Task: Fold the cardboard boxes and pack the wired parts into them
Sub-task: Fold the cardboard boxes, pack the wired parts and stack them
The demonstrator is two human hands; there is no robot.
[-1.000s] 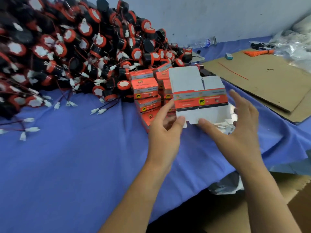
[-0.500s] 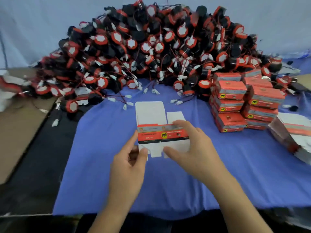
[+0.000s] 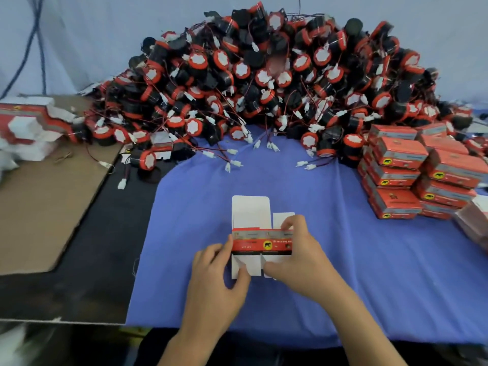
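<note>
A flat red-and-white cardboard box (image 3: 253,228) with white flaps is held over the blue cloth (image 3: 343,260) near the front middle. My left hand (image 3: 216,276) pinches its lower left corner with thumb and fingers. Its right side is gripped by my right hand (image 3: 298,257), fingers curled over the top edge and thumb under the bottom flap. Behind it, a big heap of black-and-red round wired parts (image 3: 264,83) with white connectors fills the back of the table.
Stacks of folded red boxes (image 3: 412,173) stand at the right. Flat unfolded boxes (image 3: 29,125) lie at the far left on a brown cardboard sheet (image 3: 45,202). Loose white connectors (image 3: 232,162) trail onto the cloth in front of the heap.
The view swung left from the stacked boxes to the table's middle. Both hands carried the flat box with them and brought it nearer; my right fingers now curl over its top edge.
</note>
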